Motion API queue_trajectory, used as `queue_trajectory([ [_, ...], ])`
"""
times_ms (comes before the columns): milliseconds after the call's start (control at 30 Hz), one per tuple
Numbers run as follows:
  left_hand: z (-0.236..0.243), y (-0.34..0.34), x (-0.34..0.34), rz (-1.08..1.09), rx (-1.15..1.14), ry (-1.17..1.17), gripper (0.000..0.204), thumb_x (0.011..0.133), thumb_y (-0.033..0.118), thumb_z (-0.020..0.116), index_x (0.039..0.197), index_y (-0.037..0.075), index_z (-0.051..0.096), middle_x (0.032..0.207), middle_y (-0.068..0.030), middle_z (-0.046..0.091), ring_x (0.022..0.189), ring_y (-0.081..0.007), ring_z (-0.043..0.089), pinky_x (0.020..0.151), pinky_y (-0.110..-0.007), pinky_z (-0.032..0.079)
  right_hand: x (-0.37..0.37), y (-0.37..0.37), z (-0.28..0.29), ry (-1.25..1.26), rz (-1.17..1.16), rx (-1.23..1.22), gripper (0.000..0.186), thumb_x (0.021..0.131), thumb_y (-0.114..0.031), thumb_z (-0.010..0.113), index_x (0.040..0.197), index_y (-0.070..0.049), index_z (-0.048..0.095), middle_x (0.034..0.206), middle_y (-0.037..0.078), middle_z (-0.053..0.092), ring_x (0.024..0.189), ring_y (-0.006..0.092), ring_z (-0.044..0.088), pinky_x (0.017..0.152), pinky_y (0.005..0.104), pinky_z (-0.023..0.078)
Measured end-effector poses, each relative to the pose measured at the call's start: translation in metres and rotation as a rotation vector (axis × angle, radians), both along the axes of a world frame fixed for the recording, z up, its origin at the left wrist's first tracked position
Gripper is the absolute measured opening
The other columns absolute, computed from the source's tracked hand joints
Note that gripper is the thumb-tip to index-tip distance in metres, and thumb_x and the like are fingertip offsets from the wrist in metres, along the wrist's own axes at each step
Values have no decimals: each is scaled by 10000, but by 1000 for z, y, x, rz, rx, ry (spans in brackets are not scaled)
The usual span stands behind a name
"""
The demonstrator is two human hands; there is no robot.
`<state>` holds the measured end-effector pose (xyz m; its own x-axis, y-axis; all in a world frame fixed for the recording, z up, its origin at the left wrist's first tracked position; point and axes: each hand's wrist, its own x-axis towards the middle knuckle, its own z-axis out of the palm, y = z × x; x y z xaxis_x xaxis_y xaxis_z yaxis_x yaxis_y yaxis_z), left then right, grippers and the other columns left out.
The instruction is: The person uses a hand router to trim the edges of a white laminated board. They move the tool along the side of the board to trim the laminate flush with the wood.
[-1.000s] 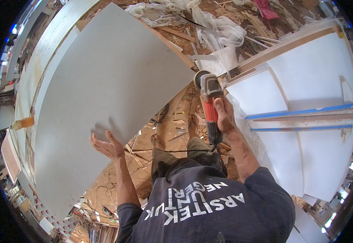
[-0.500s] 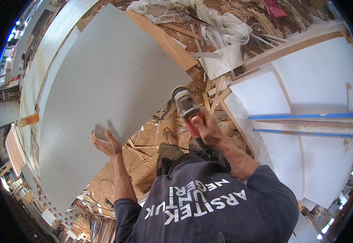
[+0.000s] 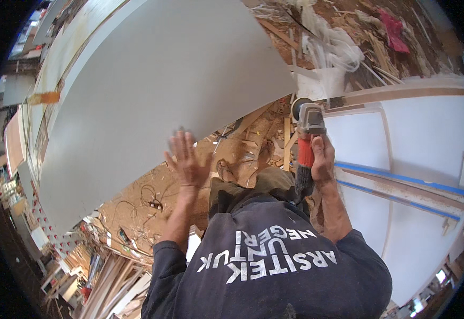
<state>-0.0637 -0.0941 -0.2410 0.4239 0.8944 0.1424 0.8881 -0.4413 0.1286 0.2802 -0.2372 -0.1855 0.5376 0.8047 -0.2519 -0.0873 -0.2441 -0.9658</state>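
A workshop floor [image 3: 152, 196] strewn with wood scraps and cables is seen below. A large grey panel [image 3: 152, 90] fills the upper left, its lower edge met by the left hand [image 3: 186, 159], which is spread flat with open fingers. White boards [image 3: 428, 138] with blue tape strips [image 3: 402, 178] are laid at the right. An angle grinder [image 3: 307, 135] with a red body is gripped in the closed right hand [image 3: 321, 159], just off the panel's right corner. Compared with half a second ago, the grinder is raised higher and further right, and the panel looms larger.
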Motion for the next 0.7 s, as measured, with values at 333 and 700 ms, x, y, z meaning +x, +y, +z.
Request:
queue_trajectory([
  [333, 12, 42, -74, 349, 20, -248, 730, 943, 509, 645, 1514, 114, 420, 1653, -225, 247, 1564, -405, 135, 1221, -641, 6, -149, 38, 25, -152, 397, -170, 597, 1007, -549, 574, 1179, 22, 586, 933, 207, 694, 896, 358, 689, 797, 457, 522],
  [700, 0, 79, -87, 489, -48, -168, 844, 988, 627, 472, 1568, 43, 285, 1644, -236, 197, 1568, -390, 69, 1252, -589, 37, -152, 31, 0, -142, 339, -127, 613, 1008, -597, 551, 1171, -7, 582, 927, 96, 620, 848, 211, 592, 780, 381, 499],
])
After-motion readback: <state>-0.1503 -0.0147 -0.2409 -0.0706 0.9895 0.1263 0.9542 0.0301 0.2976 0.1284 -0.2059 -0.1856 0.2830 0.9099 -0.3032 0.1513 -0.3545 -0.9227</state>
